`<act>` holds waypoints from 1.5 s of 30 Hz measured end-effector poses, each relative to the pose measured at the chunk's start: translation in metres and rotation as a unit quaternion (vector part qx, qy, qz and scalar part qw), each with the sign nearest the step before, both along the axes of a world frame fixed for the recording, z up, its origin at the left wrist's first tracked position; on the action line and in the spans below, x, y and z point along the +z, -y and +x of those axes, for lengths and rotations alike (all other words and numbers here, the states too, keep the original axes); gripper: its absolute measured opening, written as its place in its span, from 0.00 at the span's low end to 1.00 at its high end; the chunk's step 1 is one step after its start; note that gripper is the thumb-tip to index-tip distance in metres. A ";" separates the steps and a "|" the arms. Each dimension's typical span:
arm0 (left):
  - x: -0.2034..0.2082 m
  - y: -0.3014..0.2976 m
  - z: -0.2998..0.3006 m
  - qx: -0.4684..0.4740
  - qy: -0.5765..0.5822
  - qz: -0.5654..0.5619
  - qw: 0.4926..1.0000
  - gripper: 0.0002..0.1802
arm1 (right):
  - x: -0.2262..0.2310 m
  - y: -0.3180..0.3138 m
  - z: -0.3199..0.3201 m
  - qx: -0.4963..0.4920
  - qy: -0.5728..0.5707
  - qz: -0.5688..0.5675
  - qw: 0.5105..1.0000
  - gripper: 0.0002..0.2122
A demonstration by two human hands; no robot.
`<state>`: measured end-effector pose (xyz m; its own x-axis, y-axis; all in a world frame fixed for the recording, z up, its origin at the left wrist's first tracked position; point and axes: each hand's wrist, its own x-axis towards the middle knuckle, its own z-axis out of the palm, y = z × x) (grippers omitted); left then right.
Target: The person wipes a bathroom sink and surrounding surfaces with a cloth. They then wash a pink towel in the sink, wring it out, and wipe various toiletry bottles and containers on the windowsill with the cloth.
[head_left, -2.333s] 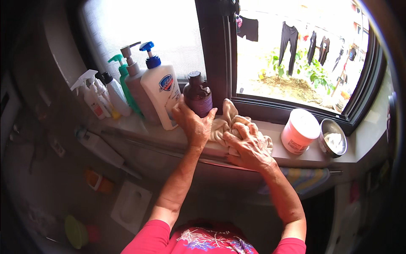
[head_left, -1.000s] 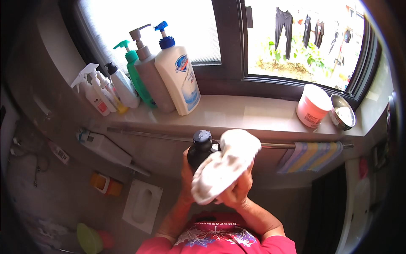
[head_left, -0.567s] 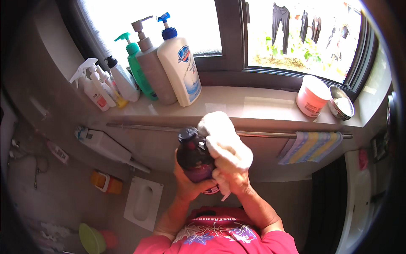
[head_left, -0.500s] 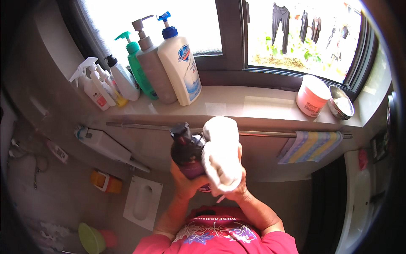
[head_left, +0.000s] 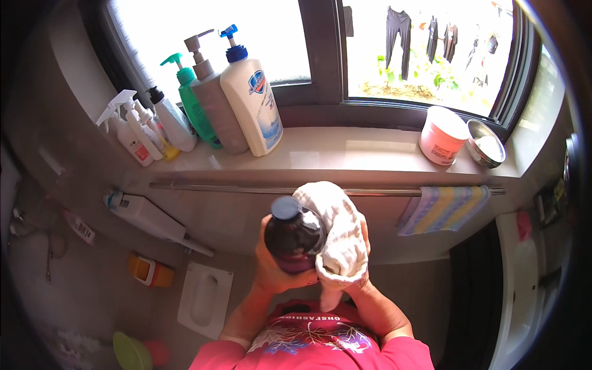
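A dark purple, glossy pump bottle is held up in front of my chest, its dark round top turned up toward me. My left hand is closed around its left and near side. A crumpled white cloth lies against the bottle's right side. My right hand is closed on this cloth from the right, with most of its fingers hidden behind it. One end of the cloth hangs down toward my red shirt.
Along the windowsill stand several pump and spray bottles, a pink tub and a metal bowl. Below runs a towel rail with a striped towel. A squat toilet is set into the floor.
The bottle has turned so that its top faces me, and it sits a little further right. The cloth has shifted slightly right and lower, with one end hanging down.
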<state>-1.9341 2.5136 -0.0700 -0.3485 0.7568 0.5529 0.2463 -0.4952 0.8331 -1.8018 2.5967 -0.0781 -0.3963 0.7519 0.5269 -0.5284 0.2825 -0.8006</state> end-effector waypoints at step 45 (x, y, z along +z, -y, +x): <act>-0.008 0.004 0.003 -0.195 0.068 -0.087 0.975 0.47 | 0.054 -0.031 0.021 0.062 0.100 0.183 0.976 0.20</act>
<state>-1.9315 2.5101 -0.0781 -0.0765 0.9248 0.3728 -0.0507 -0.3770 0.9248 -1.7805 2.6280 -0.0244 -0.5948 0.4674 0.6540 -0.4203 0.5127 -0.7486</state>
